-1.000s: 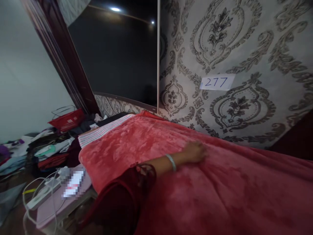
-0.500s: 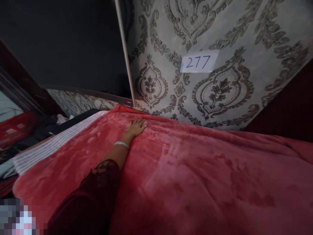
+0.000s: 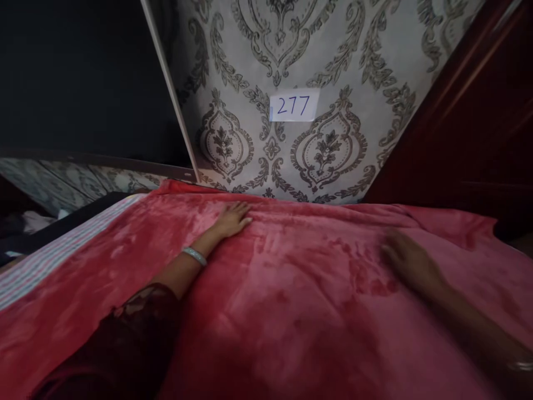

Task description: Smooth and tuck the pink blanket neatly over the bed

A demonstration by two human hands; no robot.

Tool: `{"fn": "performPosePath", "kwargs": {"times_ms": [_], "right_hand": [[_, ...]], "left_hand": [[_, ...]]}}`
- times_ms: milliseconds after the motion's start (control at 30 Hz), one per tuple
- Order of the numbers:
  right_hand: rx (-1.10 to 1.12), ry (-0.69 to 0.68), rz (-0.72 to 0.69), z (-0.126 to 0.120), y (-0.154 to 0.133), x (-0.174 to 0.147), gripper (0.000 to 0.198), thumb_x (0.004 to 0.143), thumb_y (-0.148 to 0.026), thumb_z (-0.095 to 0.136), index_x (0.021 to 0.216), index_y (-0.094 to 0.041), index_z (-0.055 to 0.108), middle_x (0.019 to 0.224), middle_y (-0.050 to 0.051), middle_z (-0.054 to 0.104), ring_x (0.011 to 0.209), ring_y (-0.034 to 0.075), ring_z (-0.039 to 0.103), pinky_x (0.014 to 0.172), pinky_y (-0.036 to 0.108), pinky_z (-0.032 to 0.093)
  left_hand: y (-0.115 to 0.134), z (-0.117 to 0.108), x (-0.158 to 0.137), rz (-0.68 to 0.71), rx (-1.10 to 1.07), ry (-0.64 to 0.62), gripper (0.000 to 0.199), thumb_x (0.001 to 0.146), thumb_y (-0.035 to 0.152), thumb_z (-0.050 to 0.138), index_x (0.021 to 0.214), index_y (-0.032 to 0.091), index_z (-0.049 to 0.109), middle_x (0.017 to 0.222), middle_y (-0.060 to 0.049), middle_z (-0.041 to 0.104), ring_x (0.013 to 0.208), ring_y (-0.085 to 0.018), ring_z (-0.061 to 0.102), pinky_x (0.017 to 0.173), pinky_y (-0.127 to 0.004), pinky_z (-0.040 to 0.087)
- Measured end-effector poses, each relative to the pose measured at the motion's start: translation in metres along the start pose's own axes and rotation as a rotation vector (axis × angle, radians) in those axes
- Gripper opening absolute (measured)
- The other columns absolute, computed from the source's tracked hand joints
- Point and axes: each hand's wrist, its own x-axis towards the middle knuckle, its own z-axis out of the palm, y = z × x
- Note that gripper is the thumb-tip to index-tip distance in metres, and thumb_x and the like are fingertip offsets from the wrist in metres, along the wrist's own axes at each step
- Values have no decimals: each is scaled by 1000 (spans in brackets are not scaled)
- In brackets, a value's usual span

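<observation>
A plush red-pink blanket point(image 3: 266, 289) spreads across most of the lower view, with darker brushed patches and a few soft folds toward the wall. My left hand point(image 3: 233, 219) lies flat on it near the far side, fingers stretched out, holding nothing. A pale bracelet point(image 3: 195, 255) circles that wrist below a dark lace-edged sleeve. Over the right part of the blanket is my right hand point(image 3: 408, 258), smeared by motion, so its fingers cannot be made out. Whether it touches the fabric is unclear.
Patterned wallpaper point(image 3: 275, 66) rises behind the blanket, with a white paper marked 277 point(image 3: 294, 105) on it. A large dark screen point(image 3: 87, 83) stands at left, a dark red wooden panel point(image 3: 466, 133) at right. Striped cloth point(image 3: 70, 244) shows along the left edge.
My right hand has come into view over the right side of the blanket. The view has turned right, showing more of the wooden panel. My left hand stays flat on the blanket.
</observation>
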Motion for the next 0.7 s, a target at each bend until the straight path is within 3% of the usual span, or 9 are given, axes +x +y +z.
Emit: {"fn": "performPosePath", "kwargs": {"times_ms": [100, 167, 233, 433, 700], "right_hand": [[106, -178, -236, 21, -82, 25, 62, 99, -47, 36, 151, -15, 49, 155, 17, 45, 145, 32, 41, 118, 53, 36], [99, -268, -282, 30, -122, 40, 64, 101, -50, 35, 157, -21, 42, 162, 12, 35, 150, 32, 31, 120, 58, 31], [63, -348, -257, 38, -141, 50, 64, 102, -54, 35, 159, -25, 38, 165, 10, 30, 152, 33, 27, 119, 62, 28], [33, -424, -204, 54, -129, 54, 67, 103, -61, 33, 162, -30, 31, 168, 7, 21, 154, 33, 19, 121, 62, 24], [72, -457, -198, 47, -129, 57, 69, 103, -63, 29, 163, -30, 27, 168, 7, 20, 155, 33, 18, 121, 62, 24]], "left_hand": [[34, 6, 14, 244, -37, -43, 66, 102, 54, 31, 160, 23, 32, 167, -8, 30, 157, -26, 20, 127, -54, 11], [45, 11, 22, 278, -36, -60, 65, 102, 55, 32, 160, 25, 33, 167, -8, 32, 157, -27, 20, 127, -57, 9], [45, 17, 27, 232, -23, -76, 65, 102, 55, 34, 160, 26, 33, 167, -7, 31, 157, -29, 18, 126, -60, 7], [37, 26, 34, 180, -18, -123, 71, 99, 62, 36, 162, 31, 27, 169, -5, 24, 158, -32, 13, 126, -60, 5], [32, 30, 41, 184, -32, -129, 72, 99, 64, 34, 163, 32, 24, 171, -2, 20, 158, -32, 9, 127, -58, 4]]}}
